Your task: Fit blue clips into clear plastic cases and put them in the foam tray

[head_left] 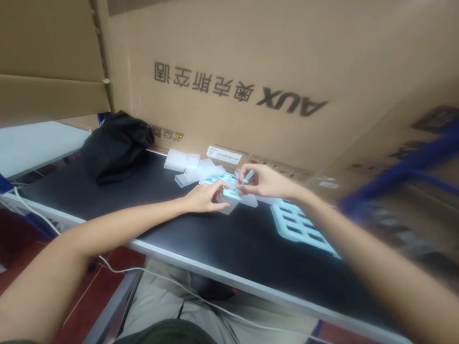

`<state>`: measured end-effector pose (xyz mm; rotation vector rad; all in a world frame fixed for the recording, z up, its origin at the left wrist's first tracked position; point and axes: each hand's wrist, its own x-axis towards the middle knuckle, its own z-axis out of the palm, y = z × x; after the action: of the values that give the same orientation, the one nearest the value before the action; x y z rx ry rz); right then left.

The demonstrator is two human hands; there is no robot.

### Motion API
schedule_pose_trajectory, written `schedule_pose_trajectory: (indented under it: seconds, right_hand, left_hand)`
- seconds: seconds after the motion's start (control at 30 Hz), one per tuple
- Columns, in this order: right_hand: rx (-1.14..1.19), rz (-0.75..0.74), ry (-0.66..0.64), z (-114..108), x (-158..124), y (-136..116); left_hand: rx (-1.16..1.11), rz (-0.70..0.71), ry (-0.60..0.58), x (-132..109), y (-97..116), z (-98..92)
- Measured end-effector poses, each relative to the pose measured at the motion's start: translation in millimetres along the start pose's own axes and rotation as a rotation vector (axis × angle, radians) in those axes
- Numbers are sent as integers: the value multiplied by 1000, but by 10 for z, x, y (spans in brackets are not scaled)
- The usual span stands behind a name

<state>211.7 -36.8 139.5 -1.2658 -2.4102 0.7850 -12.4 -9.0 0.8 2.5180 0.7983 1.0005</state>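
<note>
Over the black table top, my left hand (203,197) grips a small light-blue piece (232,194) between thumb and fingers. Just below that piece is a frosted, see-through plastic box (229,206), partly covered; whether the two are joined I cannot tell. My right hand (262,180) pinches a slim light-blue stick with a rounded end (248,176), its lower tip close to the piece in my left hand. Behind my hands lie several frosted plastic boxes (176,160) and more light-blue parts (207,180), partly hidden by my fingers.
A light-blue tray with rectangular openings (297,224) lies under my right forearm. A black cloth or bag (115,145) rests at the left. Large cardboard boxes (226,36) wall off the back. A white cable (165,277) hangs along the front edge.
</note>
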Motion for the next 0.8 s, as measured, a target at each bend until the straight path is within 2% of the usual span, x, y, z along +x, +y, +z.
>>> schedule_pose_trajectory:
  seconds: [0.2,0.33,0.4,0.47,0.57,0.63,0.7,0.8]
  right_hand:
    - [-254,-80,53,91,29,99]
    - [-353,-67,-39,200,22,104]
    - [-397,-71,-82,172,28,121]
    - [-422,-71,-83,7,30,190]
    - [-461,-18,49,-480,21,448]
    - [-557,149,123,-841,7,706]
    - [-688,401,142,-1110,-14,979]
    - [-751,540,142,-1259,-48,1330]
  left_hand:
    - [77,-16,-5,-19,44,1]
    - [88,7,5,-20,23,25]
    - [87,27,12,-11,13,29]
    - [93,38,36,2,18,19]
    - [184,13,94,24,52,-12]
    - [303,-17,90,37,77,-29]
    - [405,-49,43,46,94,-34]
    - [462,-70,-30,49,108,-28]
